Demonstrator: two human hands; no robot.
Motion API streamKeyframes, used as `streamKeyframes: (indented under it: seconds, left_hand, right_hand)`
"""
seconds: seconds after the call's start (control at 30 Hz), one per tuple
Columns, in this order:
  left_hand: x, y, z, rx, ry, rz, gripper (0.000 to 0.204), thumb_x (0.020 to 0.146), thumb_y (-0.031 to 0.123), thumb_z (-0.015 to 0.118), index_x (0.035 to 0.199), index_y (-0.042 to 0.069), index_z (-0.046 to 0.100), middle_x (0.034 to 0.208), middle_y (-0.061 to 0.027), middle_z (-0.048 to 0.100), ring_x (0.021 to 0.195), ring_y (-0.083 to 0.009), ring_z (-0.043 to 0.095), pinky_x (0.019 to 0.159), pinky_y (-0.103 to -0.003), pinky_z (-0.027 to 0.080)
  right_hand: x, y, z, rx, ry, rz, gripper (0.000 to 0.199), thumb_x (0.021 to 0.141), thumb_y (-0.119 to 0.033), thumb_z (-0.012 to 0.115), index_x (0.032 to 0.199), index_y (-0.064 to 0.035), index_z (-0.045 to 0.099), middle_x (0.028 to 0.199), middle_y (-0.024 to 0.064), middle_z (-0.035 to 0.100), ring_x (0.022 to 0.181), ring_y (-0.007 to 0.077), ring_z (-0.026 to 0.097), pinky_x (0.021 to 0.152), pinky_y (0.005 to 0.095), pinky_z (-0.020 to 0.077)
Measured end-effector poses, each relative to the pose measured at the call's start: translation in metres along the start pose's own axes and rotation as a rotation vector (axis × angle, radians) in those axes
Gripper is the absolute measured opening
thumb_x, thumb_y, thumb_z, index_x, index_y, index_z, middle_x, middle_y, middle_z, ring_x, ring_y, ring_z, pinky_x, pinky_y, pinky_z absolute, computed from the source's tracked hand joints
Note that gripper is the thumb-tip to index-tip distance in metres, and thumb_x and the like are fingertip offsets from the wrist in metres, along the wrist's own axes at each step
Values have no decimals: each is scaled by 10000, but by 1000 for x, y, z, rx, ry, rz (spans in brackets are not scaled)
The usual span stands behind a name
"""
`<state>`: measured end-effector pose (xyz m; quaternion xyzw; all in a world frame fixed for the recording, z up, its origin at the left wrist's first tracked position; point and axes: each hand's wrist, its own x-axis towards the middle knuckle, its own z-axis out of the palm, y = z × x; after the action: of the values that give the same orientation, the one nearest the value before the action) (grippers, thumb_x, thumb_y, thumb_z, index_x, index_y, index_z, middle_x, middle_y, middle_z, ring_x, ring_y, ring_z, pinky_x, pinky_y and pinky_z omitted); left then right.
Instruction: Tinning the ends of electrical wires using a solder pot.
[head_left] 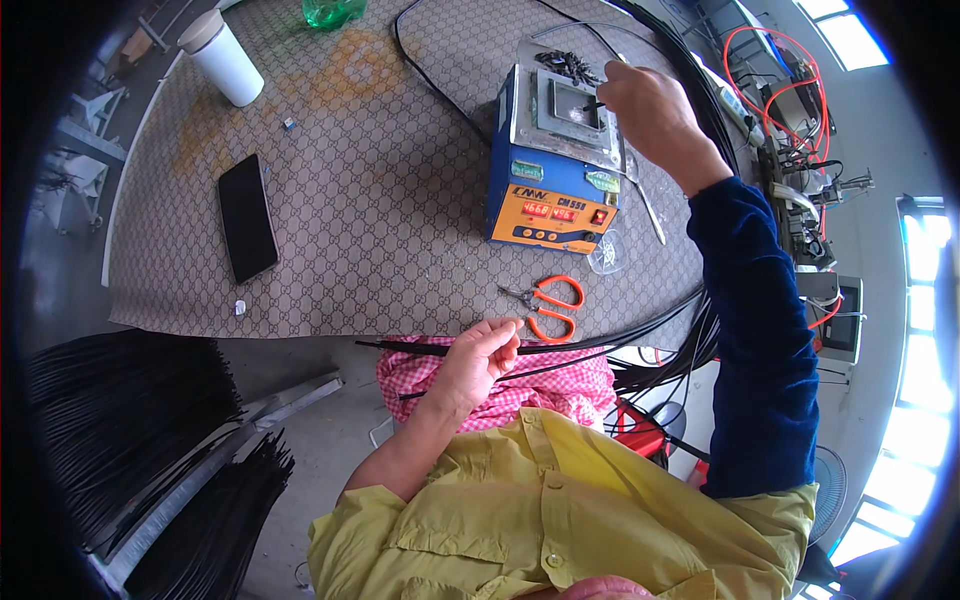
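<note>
My right hand (655, 110) reaches over a blue and orange solder pot (548, 205). Its fingers are closed on a black cable, whose short dark end points toward the square metal well (578, 106) on top. Whether that end touches the well, I cannot tell. My left hand (478, 362) is pinched closed at the table's front edge, and what its fingertips hold, if anything, is too small to name. Black cables (560, 348) run behind and beside it. Orange-handled cutters (550, 300) lie just beyond that hand.
A phone (248, 218) and a white tumbler (228, 62) are on the patterned table at left. Dark scraps (568, 66) pile behind the well. A small clear dish (606, 254) sits beside the pot. Black cable bundles (130, 400) hang at lower left; more cables line the right edge.
</note>
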<state>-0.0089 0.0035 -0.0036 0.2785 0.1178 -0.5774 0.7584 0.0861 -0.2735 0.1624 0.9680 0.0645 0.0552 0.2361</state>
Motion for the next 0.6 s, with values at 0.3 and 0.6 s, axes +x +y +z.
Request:
streamKeyframes:
  seconds: [0.3, 0.6]
  left_hand:
    - [1, 0, -3, -12, -18, -20, 148, 855, 139, 504, 926, 23, 563, 700, 10, 521, 594, -71, 460, 534, -204, 369]
    - [2, -1, -5, -12, -7, -13, 154, 856, 140, 505, 935, 19, 558, 702, 7, 526, 598, -70, 471, 534, -202, 372]
  right_hand:
    - [6, -3, 8, -16, 0, -10, 83, 719, -98, 539, 708, -54, 608, 799, 94, 559, 759, 253, 594, 633, 347, 497]
    - [7, -6, 6, -5, -13, 2, 89, 733, -91, 531, 713, -46, 605, 796, 99, 556, 761, 256, 594, 633, 349, 498]
